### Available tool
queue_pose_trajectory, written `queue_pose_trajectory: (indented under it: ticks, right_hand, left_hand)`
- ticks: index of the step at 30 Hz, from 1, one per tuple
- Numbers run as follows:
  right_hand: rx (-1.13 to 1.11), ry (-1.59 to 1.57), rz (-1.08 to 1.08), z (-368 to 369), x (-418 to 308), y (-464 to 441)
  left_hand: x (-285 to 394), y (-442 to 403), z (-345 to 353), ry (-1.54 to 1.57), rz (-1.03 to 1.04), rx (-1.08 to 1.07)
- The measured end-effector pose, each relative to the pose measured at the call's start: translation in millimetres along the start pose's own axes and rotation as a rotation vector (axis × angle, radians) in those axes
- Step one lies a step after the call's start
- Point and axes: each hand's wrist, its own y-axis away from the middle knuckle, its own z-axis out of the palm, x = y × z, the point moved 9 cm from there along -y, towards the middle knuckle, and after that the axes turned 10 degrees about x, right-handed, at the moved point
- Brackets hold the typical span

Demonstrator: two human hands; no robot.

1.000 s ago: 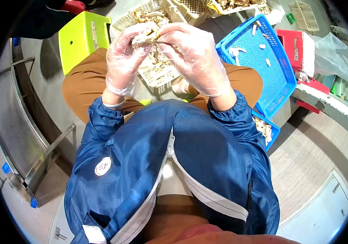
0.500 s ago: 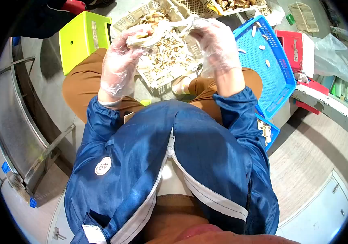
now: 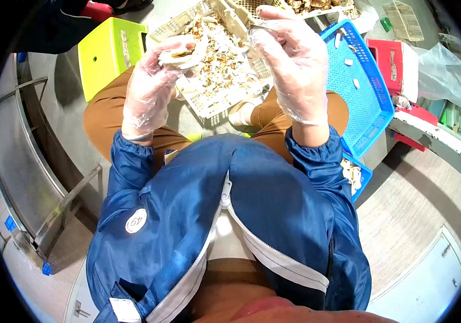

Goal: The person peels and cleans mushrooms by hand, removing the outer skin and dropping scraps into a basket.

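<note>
My left hand (image 3: pixel 152 81), in a clear plastic glove, is closed around a whitish mushroom piece (image 3: pixel 190 58) over the near left part of a cream perforated crate (image 3: pixel 209 111). Brown and white mushroom scraps (image 3: pixel 222 67) lie scattered in that crate. Higher up on the right, my gloved right hand (image 3: pixel 298 70) is raised beside the crate, thumb and fingers curled toward each other. A small dark sliver shows near its fingertips, too little to name. The two hands are apart.
A blue perforated tray (image 3: pixel 360 102) with a few pale pieces stands at right, above a smaller blue container (image 3: pixel 361 177). Yellow-green stool (image 3: pixel 101 59) and metal frame (image 3: pixel 26 145) are at left. A red stool (image 3: pixel 386 67) and plastic bag (image 3: pixel 443 75) stand far right. Another crate (image 3: pixel 322 12) holds brown mushrooms.
My right hand has drawn away from the mushroom piece, moving slightly right with its fingers turned upward. My left hand, still gripping the piece, has shifted slightly left and down.
</note>
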Motion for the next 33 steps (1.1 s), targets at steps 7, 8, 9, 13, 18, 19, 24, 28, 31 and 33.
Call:
queue_pose_trajectory:
  ticks: [7, 8, 9, 13, 18, 19, 24, 28, 31, 33]
  right_hand:
    - [-0.314, -0.074, 0.233, 48.2, 47.7, 11.3]
    - [-0.356, -0.042, 0.304, 51.4, 57.7, 13.7]
    - [-0.314, 0.012, 0.200, 50.1, 53.2, 8.7]
    - [-0.257, 0.156, 0.011, 46.2, 51.2, 1.5]
    - [-0.348, 0.186, 0.161, 59.3, 122.0, 2.5]
    - [-0.366, 0.140, 0.283, 65.2, 157.2, 13.4]
    - [-0.383, 0.296, -0.025, 73.4, 171.4, 19.2]
    - [-0.204, 0.323, -0.015, 63.1, 129.4, 4.0]
    - [-0.213, 0.051, 0.117, 63.3, 60.4, 2.5]
    - [-0.279, -0.033, 0.032, 69.7, 28.1, 5.8]
  left_hand:
    - [-2.5, 3.6, 9.4, -0.080, 0.029, -0.054]
    - [-2.9, 4.5, 6.7, -0.056, 0.005, -0.051]
    - [-1.5, 4.7, 2.3, -0.032, -0.020, -0.048]
    - [16.0, 3.4, -28.0, -0.043, 0.016, 0.054]
    - [48.5, 8.0, -59.6, -0.021, 0.138, 0.085]
    - [50.9, 12.6, -60.2, -0.009, 0.129, 0.115]
    - [46.1, 15.7, -64.9, 0.072, 0.099, 0.121]
    - [31.4, 6.8, -50.0, 0.167, 0.035, 0.087]
    - [19.3, 0.8, -39.1, 0.042, 0.043, 0.157]
    - [16.6, -3.9, -30.2, -0.014, 0.084, 0.120]
